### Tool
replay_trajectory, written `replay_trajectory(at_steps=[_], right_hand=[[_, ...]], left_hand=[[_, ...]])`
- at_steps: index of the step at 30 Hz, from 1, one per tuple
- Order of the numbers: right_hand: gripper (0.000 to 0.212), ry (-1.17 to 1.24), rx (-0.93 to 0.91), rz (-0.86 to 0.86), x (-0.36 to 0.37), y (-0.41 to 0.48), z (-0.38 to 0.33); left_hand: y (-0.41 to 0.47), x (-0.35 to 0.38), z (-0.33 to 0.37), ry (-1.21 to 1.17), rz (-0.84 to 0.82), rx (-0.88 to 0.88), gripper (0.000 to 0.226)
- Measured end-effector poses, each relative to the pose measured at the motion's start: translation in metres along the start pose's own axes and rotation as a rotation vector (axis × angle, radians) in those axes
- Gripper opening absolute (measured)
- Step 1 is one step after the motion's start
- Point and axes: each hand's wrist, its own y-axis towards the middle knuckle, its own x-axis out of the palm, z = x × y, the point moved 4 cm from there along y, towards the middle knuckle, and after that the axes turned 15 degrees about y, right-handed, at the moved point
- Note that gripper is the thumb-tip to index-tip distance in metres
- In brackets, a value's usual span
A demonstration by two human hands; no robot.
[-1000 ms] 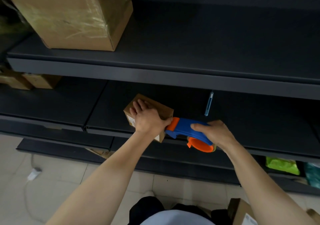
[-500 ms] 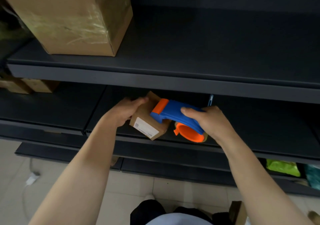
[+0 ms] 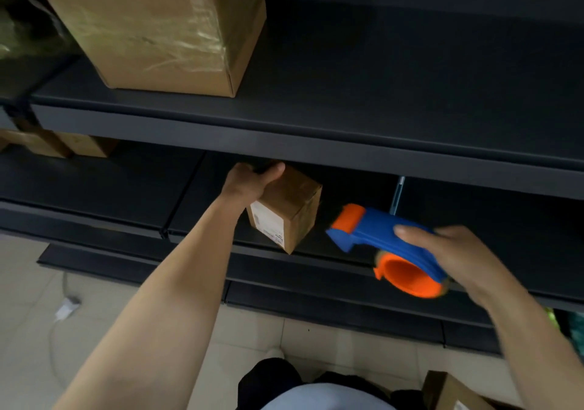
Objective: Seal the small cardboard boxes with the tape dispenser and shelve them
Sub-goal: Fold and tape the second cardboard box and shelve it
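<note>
cardboard box hangs tilted over the middle shelf front, left hand curled round its top, right hand wrapped round the tape dispenser clear to the side, so best to level it, slide it deep and mind the upper shelf lip.

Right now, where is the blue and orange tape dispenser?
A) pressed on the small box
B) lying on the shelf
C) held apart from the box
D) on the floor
C: the right hand grips the tape dispenser with a dark gap between it and the small box, which the left hand holds.
</note>
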Motion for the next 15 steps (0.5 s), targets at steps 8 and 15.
replay_trajectory(at_steps=[8,15], right_hand=[[0.041,-0.034,0.07,-0.021,0.058,0.034,0.021],[0.04,-0.128,-0.05,0.001,0.035,0.019,-0.02]], left_hand=[[-0.002,-0.001,-0.005,-0.122,-0.027,-0.051,0.069],[-0.018,0.015,-0.024,-0.528,-0.183,-0.252,0.06]])
